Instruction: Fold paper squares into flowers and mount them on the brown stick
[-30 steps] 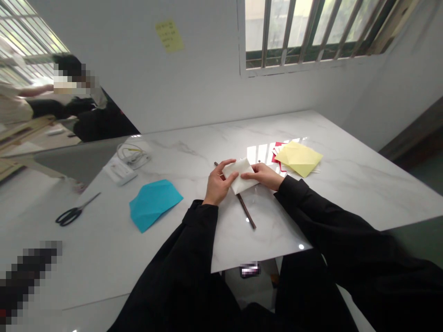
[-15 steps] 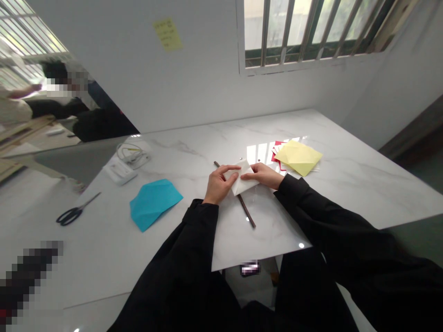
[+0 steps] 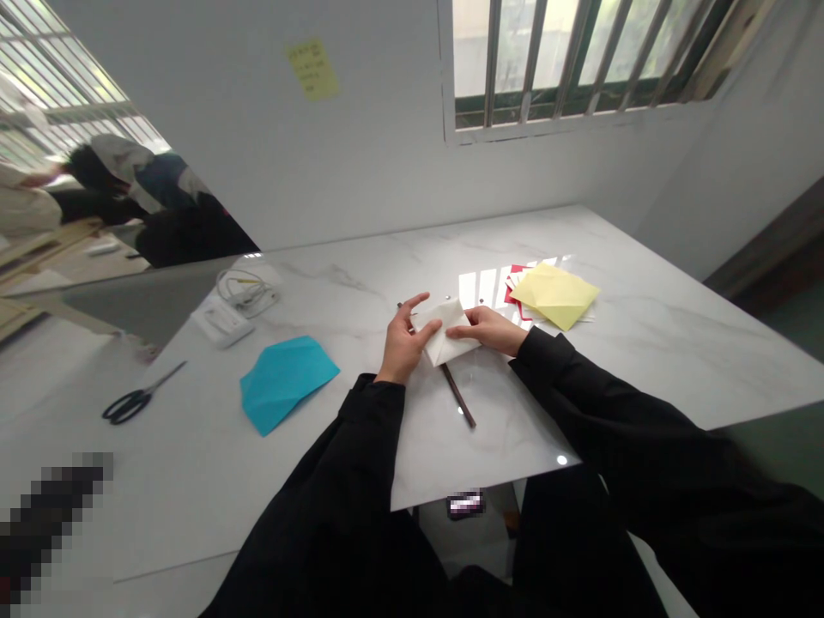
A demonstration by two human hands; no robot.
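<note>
Both hands work on a folded sheet of white paper [image 3: 447,336], which lies above a thin dark stick [image 3: 458,396] near the middle of a white marble-patterned table [image 3: 650,343]. The left hand [image 3: 405,345] is spread, its thumb on the sheet's left side and its fingers fanned up and away. The right hand [image 3: 489,330] lies with its fingers flat over the right side, pressing toward the left thumb; whether its thumb pinches from below is hidden. The step in hand looks like shaping a fold, and the sheet seems to call for a firm, even crease. Yellow paper [image 3: 554,296] lies on red paper [image 3: 517,292] beyond the right hand. Blue folded paper [image 3: 283,384] and black-handled scissors [image 3: 132,405] lie to the left.
</note>
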